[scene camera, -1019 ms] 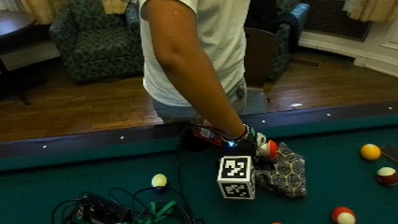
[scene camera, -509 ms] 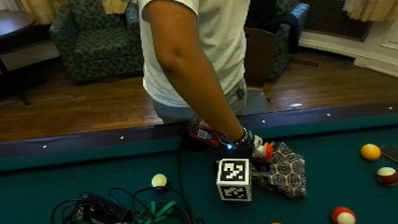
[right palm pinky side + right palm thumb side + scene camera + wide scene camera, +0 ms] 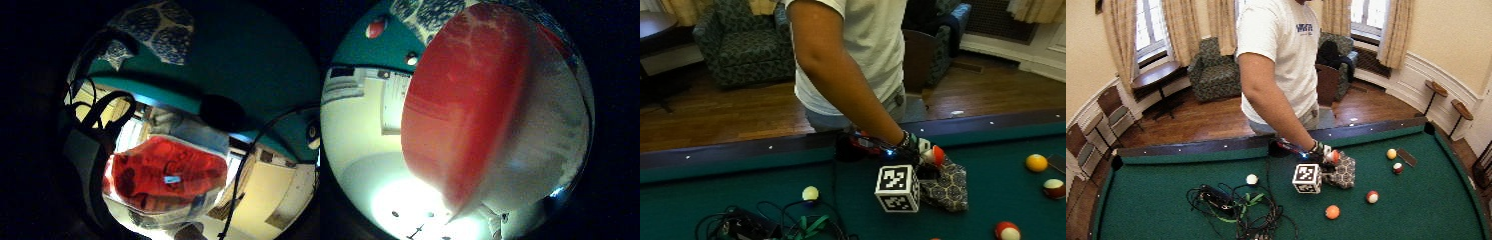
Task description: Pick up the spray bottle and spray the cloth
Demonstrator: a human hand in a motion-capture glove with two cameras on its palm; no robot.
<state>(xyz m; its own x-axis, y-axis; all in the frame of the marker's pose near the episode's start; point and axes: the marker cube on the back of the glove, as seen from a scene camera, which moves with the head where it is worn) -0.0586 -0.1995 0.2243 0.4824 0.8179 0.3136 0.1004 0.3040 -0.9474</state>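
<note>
In the outside view my gloved right hand [image 3: 908, 146] reaches over the near rail and grips a spray bottle [image 3: 933, 155] with a red and white body. The bottle stands just above the patterned cloth [image 3: 947, 189], which lies crumpled on the green felt. Much of the hand is hidden behind the glove's gear. The red and white bottle [image 3: 470, 110] fills the thumb side palm view, with the cloth [image 3: 427, 15] beside it. In the little finger side palm view the red bottle [image 3: 167, 172] sits close and the cloth [image 3: 155, 30] lies on the felt beyond.
Billiard balls lie around: a yellow one [image 3: 1037, 162], two red and white ones [image 3: 1054, 187] [image 3: 1006, 231], a pale one [image 3: 810, 193], an orange one [image 3: 1332, 212]. A tangle of cables [image 3: 766, 226] covers the felt left of the hand. The dark rail [image 3: 740, 150] runs behind.
The hand and the bottle have shifted slightly up and to the right over the cloth. The cloth and the balls have stayed put.
</note>
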